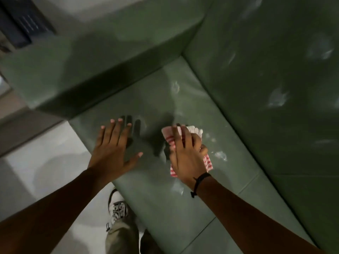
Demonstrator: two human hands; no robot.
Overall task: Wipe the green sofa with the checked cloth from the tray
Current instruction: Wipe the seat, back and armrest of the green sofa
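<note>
The green sofa [161, 184] fills most of the view, with its seat in the middle, an armrest at the upper left and the backrest at the right. My right hand [187, 154] presses a bunched red-and-white checked cloth [208, 163] onto the seat near the backrest. My left hand [113, 149] hovers just over the seat's front left corner, fingers spread, holding nothing. White smears show on the seat around the cloth and on the backrest. No tray is in view.
Pale floor [42, 173] lies left of the sofa. My shoe [117, 208] and trouser leg stand at the seat's front edge. A dark object [22, 24] sits at the top left beyond the armrest.
</note>
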